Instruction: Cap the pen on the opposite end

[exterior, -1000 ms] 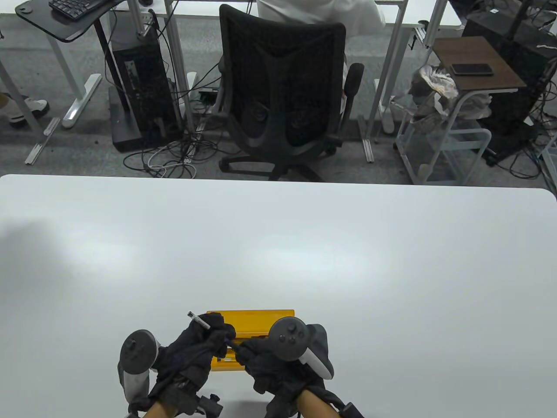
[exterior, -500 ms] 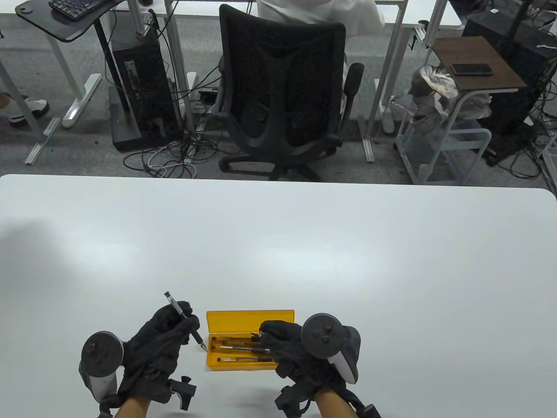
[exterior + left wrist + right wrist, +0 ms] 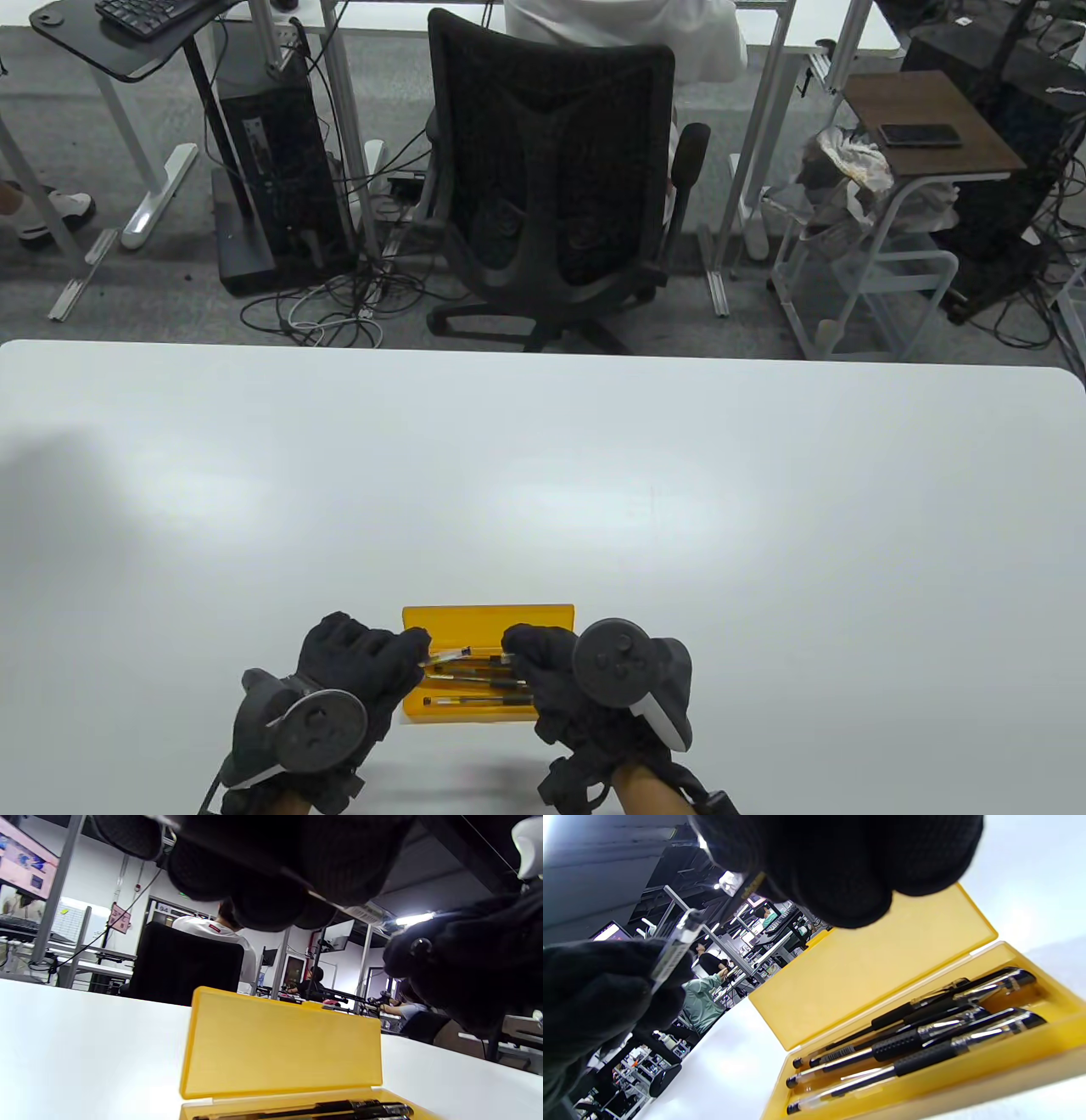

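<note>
My left hand [image 3: 414, 655] grips a pen [image 3: 447, 654] with a clear barrel; its back end points right, over the open yellow case [image 3: 488, 613]. The pen also shows in the right wrist view [image 3: 673, 947], held in the left glove. My right hand [image 3: 514, 652] is just right of the pen's end and pinches a small black cap [image 3: 420, 947] in its fingertips, the cap mostly hidden by the glove. A small gap separates the cap and the pen's end. Both hands hover above the case near the table's front edge.
The case holds three more black-grip pens [image 3: 916, 1043] lying side by side, and its lid [image 3: 288, 1043] stands open at the far side. The white table [image 3: 543, 475] stretches beyond it. An office chair [image 3: 551, 170] stands behind the table.
My left hand has turned over and moved right; the pen, earlier tip toward the case and back end up-left, now points its back end at my right hand. The right hand has barely moved.
</note>
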Available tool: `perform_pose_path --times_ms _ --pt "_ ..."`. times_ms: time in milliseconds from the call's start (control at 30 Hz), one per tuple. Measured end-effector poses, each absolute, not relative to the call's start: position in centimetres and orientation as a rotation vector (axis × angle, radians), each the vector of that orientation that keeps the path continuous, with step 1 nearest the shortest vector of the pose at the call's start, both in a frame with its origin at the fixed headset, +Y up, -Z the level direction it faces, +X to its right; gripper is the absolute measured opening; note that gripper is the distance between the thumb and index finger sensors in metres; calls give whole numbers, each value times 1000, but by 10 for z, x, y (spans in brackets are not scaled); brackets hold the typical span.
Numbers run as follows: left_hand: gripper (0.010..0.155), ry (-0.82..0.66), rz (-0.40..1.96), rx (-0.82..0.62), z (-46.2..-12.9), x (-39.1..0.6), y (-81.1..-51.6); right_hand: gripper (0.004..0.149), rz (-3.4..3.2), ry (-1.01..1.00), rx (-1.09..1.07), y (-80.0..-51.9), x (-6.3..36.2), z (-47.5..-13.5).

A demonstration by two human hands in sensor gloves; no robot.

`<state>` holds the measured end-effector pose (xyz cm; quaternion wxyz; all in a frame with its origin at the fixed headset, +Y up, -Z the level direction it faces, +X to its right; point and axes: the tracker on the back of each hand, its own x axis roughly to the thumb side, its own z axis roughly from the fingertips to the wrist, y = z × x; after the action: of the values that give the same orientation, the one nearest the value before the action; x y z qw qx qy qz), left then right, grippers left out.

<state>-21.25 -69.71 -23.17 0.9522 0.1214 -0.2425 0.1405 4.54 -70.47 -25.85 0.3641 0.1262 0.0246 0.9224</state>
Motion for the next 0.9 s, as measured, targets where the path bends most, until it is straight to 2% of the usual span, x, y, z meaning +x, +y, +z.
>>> perform_pose_path --times_ms 533,733,900 --pt "45 -533 309 213 -229 -204 -701 45 2379 49 370 -706 38 -256" --pt "45 -552 294 197 -229 -202 -701 45 2309 185 414 -712 36 -258" --pt "45 -582 241 221 -224 -195 -698 46 2407 151 431 -707 31 -254"
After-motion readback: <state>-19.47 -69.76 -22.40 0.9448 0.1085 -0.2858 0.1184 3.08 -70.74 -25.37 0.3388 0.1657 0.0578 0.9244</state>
